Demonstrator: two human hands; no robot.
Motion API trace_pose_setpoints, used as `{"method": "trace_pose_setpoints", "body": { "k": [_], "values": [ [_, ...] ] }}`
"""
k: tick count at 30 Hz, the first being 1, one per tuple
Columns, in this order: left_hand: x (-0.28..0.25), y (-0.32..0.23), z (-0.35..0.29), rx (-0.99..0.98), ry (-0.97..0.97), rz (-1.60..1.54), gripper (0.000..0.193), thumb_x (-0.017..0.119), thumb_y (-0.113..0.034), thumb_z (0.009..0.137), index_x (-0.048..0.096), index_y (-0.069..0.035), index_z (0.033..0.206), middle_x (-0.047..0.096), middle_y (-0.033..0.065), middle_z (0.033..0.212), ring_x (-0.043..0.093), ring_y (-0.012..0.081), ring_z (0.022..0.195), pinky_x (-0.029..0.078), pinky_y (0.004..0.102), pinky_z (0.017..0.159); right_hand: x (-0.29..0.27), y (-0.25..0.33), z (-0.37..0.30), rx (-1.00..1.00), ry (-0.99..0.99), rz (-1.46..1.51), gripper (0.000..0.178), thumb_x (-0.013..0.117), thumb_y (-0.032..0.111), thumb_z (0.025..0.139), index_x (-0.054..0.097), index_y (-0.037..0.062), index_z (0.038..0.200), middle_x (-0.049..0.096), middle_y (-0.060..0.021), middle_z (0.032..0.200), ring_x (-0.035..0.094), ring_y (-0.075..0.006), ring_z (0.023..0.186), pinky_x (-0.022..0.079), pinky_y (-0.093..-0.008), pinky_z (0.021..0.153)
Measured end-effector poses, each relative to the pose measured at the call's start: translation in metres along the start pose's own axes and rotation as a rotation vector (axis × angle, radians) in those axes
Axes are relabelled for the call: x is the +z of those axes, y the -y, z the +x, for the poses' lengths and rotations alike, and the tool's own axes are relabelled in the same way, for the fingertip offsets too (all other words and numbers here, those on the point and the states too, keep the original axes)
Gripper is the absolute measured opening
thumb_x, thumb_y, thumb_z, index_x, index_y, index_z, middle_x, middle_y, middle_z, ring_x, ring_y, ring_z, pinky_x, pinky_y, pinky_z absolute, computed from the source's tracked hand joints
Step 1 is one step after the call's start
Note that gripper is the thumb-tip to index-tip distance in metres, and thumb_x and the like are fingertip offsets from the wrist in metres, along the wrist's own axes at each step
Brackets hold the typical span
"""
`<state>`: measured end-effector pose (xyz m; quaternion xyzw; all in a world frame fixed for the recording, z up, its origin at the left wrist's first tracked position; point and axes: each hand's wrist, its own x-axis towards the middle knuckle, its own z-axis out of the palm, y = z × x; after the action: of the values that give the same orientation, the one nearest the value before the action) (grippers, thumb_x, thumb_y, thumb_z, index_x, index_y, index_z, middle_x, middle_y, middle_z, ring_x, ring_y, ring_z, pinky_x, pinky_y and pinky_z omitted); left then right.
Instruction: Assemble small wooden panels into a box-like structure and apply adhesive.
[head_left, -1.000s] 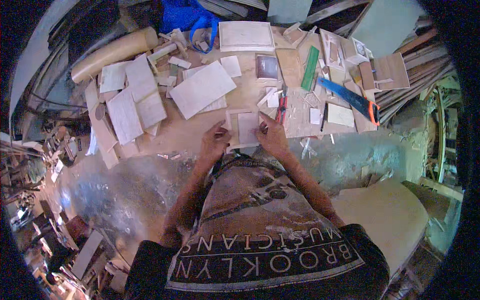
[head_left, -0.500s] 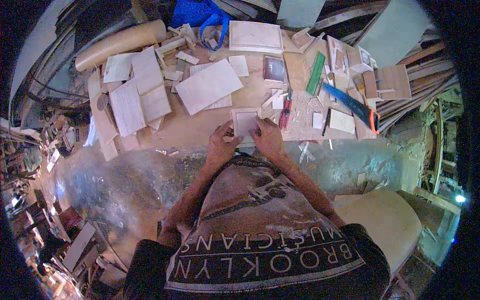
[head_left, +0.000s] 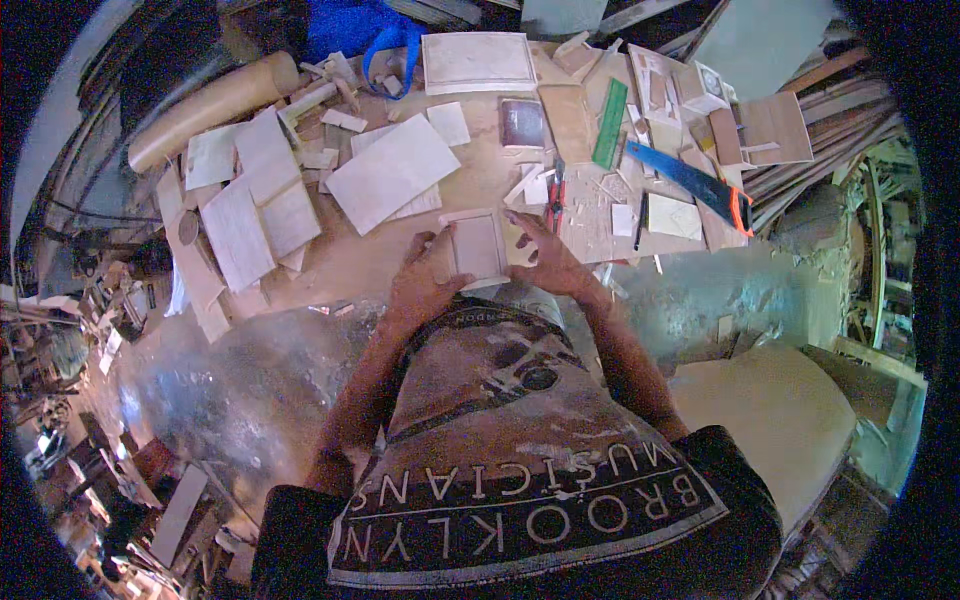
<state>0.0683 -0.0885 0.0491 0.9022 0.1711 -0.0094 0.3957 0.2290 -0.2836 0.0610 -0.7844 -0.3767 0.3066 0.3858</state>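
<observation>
A small, square, pale wooden frame with raised edges lies at the table's near edge, in front of my body. My left hand is closed along its left side, with the thumb near the lower corner. My right hand is at the right side, fingers spread and curved, close to the frame's edge. Just beyond that hand lie a slim red-and-black hand tool and small pale wood strips.
Thin wood sheets cover the table's left half. A green ruler, a blue handsaw with an orange-edged handle and a black pen-like stick lie to the right. A dark square piece sits at the back.
My right hand has come off the frame's face and opened out to its right. My left hand stays at the left side. The whole view has shifted slightly.
</observation>
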Motion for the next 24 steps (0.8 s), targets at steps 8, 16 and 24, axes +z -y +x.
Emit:
{"method": "trace_pose_setpoints", "body": {
  "k": [8, 16, 24],
  "values": [
    [-0.005, -0.004, 0.005, 0.022, 0.002, 0.038, 0.085, 0.081, -0.031, 0.07, 0.039, -0.011, 0.141, 0.045, 0.0195, 0.13, 0.054, 0.0402, 0.114, 0.048, 0.0474, 0.094, 0.009, 0.001, 0.009, -0.148, 0.004, -0.055, 0.078, 0.078, 0.02, 0.073, 0.042, 0.0169, 0.143, 0.045, -0.0128, 0.135, 0.059, -0.0242, 0.097, 0.055, -0.0344, 0.072],
    [-0.001, 0.008, 0.011, 0.052, 0.065, 0.074, 0.093, 0.084, -0.031, 0.065, 0.037, -0.007, 0.141, 0.041, 0.0193, 0.139, 0.048, 0.0402, 0.123, 0.045, 0.0452, 0.101, 0.009, 0.002, 0.012, -0.202, -0.009, -0.046, 0.075, 0.076, 0.021, 0.075, 0.042, 0.0163, 0.142, 0.046, -0.0127, 0.134, 0.056, -0.0245, 0.098, 0.053, -0.0326, 0.067],
    [-0.028, 0.001, 0.002, 0.056, 0.115, -0.248, 0.102, 0.085, -0.033, 0.064, 0.03, -0.011, 0.147, 0.028, 0.0189, 0.149, 0.045, 0.0408, 0.126, 0.043, 0.0459, 0.104, -0.012, 0.012, 0.002, -0.132, 0.059, -0.005, 0.089, 0.078, 0.021, 0.072, 0.032, 0.0174, 0.148, 0.038, -0.0142, 0.14, 0.052, -0.0287, 0.11, 0.051, -0.0389, 0.082]
  ]
}}
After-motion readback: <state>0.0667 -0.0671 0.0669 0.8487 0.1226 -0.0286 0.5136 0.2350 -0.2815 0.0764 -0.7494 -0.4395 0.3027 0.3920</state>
